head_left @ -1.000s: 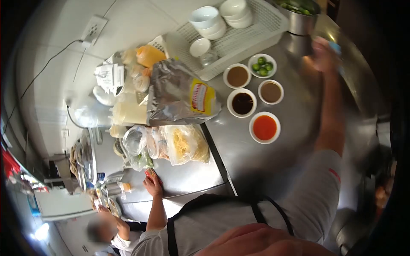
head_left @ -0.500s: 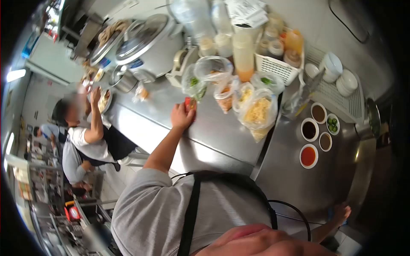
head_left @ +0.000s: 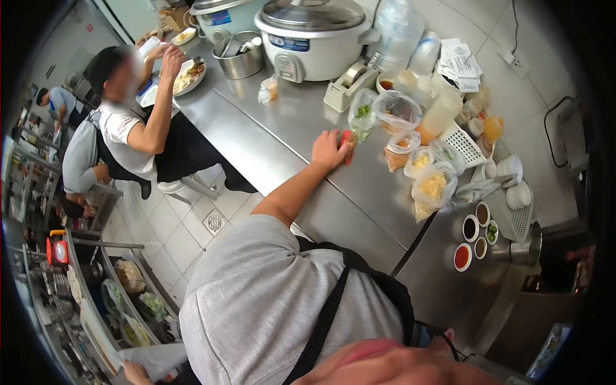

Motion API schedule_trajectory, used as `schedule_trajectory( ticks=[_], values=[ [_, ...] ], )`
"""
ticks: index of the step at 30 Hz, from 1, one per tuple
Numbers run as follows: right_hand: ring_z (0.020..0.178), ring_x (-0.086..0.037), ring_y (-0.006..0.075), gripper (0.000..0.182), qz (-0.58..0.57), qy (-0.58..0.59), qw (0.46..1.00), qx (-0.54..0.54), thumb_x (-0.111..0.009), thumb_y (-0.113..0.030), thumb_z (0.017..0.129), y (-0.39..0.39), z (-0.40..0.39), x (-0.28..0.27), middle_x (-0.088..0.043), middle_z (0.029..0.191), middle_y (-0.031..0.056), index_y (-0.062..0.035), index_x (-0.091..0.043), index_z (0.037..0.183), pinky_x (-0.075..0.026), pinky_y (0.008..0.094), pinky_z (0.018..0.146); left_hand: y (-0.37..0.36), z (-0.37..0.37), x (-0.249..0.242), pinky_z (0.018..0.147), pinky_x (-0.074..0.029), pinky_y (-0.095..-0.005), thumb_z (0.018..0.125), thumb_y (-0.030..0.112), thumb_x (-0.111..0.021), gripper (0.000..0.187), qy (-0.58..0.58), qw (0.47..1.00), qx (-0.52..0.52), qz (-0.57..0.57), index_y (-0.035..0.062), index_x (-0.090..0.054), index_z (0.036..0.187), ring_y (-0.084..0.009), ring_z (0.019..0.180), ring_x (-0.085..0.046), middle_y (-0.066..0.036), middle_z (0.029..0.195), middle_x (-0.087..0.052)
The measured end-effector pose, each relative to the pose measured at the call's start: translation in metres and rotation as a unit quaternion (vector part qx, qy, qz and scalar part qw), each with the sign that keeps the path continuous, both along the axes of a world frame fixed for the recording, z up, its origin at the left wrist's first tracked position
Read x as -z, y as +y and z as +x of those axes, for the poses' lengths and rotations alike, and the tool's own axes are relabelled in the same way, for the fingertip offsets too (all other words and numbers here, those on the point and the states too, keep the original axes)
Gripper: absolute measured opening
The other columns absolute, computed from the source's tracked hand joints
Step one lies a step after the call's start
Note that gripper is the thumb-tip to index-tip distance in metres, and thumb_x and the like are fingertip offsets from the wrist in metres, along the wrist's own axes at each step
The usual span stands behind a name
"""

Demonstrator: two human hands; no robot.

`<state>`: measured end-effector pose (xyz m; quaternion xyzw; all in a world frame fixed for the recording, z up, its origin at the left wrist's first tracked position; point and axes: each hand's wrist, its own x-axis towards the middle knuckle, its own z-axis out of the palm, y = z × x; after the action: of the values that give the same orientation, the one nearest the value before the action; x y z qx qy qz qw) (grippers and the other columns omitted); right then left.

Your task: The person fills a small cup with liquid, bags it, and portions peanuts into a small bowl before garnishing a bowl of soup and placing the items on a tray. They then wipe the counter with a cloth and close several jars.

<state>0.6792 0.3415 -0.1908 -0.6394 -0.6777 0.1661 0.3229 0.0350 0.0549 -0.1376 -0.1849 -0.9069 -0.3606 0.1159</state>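
My left hand [head_left: 330, 151] is at the end of an outstretched arm over the steel counter [head_left: 269, 128]. Its fingers are closed on a small red packet [head_left: 348, 146] lying against the counter top. Just beyond the packet stands a clear bag with chopped greens [head_left: 364, 111]. More open plastic bags are grouped to its right, among them a bag of pale yellow shreds [head_left: 432, 187] and a bag of orange-brown crumbs [head_left: 396, 157]. A small patch of skin near my right side may belong to my right hand [head_left: 450, 334]; its fingers cannot be made out.
A tape dispenser [head_left: 351, 86], rice cooker [head_left: 314, 42] and metal pot [head_left: 240, 63] line the back. Small sauce bowls [head_left: 462, 256] sit right, near a white basket [head_left: 463, 145]. A seated co-worker [head_left: 131, 125] handles food on a plate [head_left: 190, 81] at left.
My view has turned left, showing more of the seated co-worker and floor. My left hand stays at the red packet. The right hand, seen low at right before, has mostly gone from sight.
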Motion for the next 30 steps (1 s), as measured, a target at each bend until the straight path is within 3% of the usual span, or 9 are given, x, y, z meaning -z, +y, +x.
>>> schedule_trajectory(
  ticks=[5, 7, 10, 12, 16, 22, 26, 28, 30],
  values=[
    [0.092, -0.051, 0.0242, 0.050, -0.092, 0.303, 0.938, -0.137, -0.052, -0.025, 0.073, -0.060, -0.146, -0.062, -0.050, 0.104, 0.0135, -0.0014, -0.037, 0.115, -0.040, 0.0328, 0.080, -0.022, -0.015, 0.002, 0.073, -0.043, -0.0322, 0.073, 0.027, -0.055, 0.036, -0.124, 0.980, 0.052, 0.148, 0.0049, -0.052, 0.101, -0.0239, 0.079, -0.051, -0.013, 0.091, -0.049],
    [0.096, -0.049, 0.0253, 0.068, -0.112, 0.234, 0.937, -0.233, -0.056, -0.024, 0.069, -0.110, -0.216, -0.093, -0.047, 0.110, 0.0179, 0.0017, -0.027, 0.125, -0.037, 0.0327, 0.086, -0.039, -0.029, 0.003, 0.071, -0.043, -0.0297, 0.074, 0.023, -0.055, 0.032, -0.137, 0.971, 0.085, 0.174, 0.0047, -0.052, 0.100, -0.0204, 0.076, -0.051, -0.012, 0.091, -0.048],
    [0.104, -0.044, 0.0308, 0.070, -0.070, -0.160, 0.912, -0.372, -0.059, -0.023, 0.065, -0.206, -0.338, -0.133, -0.044, 0.117, 0.0164, -0.0067, -0.029, 0.126, -0.033, 0.0396, 0.090, -0.081, -0.054, 0.004, 0.069, -0.043, -0.0300, 0.074, 0.020, -0.055, 0.028, -0.113, 0.970, 0.113, 0.185, 0.0044, -0.053, 0.098, -0.0204, 0.074, -0.051, -0.012, 0.089, -0.048],
    [0.099, -0.046, 0.0326, 0.064, 0.075, -0.301, 0.897, -0.315, -0.060, -0.026, 0.064, -0.237, -0.371, -0.084, -0.045, 0.115, 0.0145, -0.0125, -0.038, 0.122, -0.036, 0.0392, 0.086, -0.126, -0.070, -0.004, 0.069, -0.043, -0.0329, 0.072, 0.021, -0.055, 0.028, -0.100, 0.973, 0.115, 0.171, 0.0048, -0.054, 0.095, -0.0233, 0.075, -0.052, -0.013, 0.089, -0.049],
    [0.092, -0.049, 0.0304, 0.045, 0.342, -0.220, 0.803, -0.436, -0.059, -0.028, 0.066, -0.277, -0.426, 0.019, -0.048, 0.114, 0.0080, -0.0183, -0.052, 0.110, -0.039, 0.0381, 0.077, -0.237, -0.121, -0.007, 0.069, -0.043, -0.0337, 0.070, 0.015, -0.055, 0.023, -0.073, 0.984, 0.067, 0.151, 0.0047, -0.055, 0.091, -0.0264, 0.076, -0.052, -0.013, 0.087, -0.051],
    [0.094, -0.047, 0.0266, 0.034, 0.238, -0.099, 0.661, -0.705, -0.056, -0.024, 0.070, -0.399, -0.597, -0.065, -0.046, 0.115, 0.0052, -0.0214, -0.056, 0.104, -0.038, 0.0384, 0.071, -0.383, -0.204, -0.006, 0.069, -0.040, -0.0375, 0.067, 0.009, -0.054, 0.022, 0.085, 0.990, -0.100, 0.045, 0.0031, -0.054, 0.088, -0.0305, 0.076, -0.049, -0.014, 0.080, -0.051],
    [0.099, -0.043, 0.0296, 0.037, 0.209, -0.058, 0.568, -0.794, -0.054, -0.021, 0.070, -0.462, -0.718, -0.089, -0.043, 0.119, 0.0089, -0.0205, -0.054, 0.107, -0.036, 0.0424, 0.076, -0.394, -0.213, -0.007, 0.068, -0.040, -0.0376, 0.069, 0.015, -0.055, 0.022, 0.079, 0.993, -0.084, -0.004, 0.0048, -0.054, 0.087, -0.0295, 0.076, -0.048, -0.013, 0.079, -0.050],
    [0.105, -0.039, 0.0361, 0.042, 0.222, -0.085, 0.588, -0.773, -0.055, -0.021, 0.070, -0.478, -0.777, -0.071, -0.039, 0.121, 0.0138, -0.0197, -0.051, 0.111, -0.034, 0.0465, 0.082, -0.399, -0.215, -0.003, 0.068, -0.040, -0.0374, 0.068, 0.015, -0.056, 0.020, 0.067, 0.993, -0.086, 0.036, 0.0045, -0.054, 0.085, -0.0295, 0.076, -0.048, -0.013, 0.079, -0.051],
    [0.108, -0.035, 0.0413, 0.043, 0.223, -0.160, 0.694, -0.665, -0.053, -0.022, 0.072, -0.488, -0.834, -0.068, -0.036, 0.123, 0.0182, -0.0180, -0.047, 0.114, -0.031, 0.0503, 0.086, -0.400, -0.214, -0.008, 0.064, -0.039, -0.0351, 0.069, 0.013, -0.055, 0.017, 0.067, 0.994, -0.074, 0.039, 0.0044, -0.054, 0.083, -0.0262, 0.069, -0.048, -0.011, 0.076, -0.050]
  ],
)
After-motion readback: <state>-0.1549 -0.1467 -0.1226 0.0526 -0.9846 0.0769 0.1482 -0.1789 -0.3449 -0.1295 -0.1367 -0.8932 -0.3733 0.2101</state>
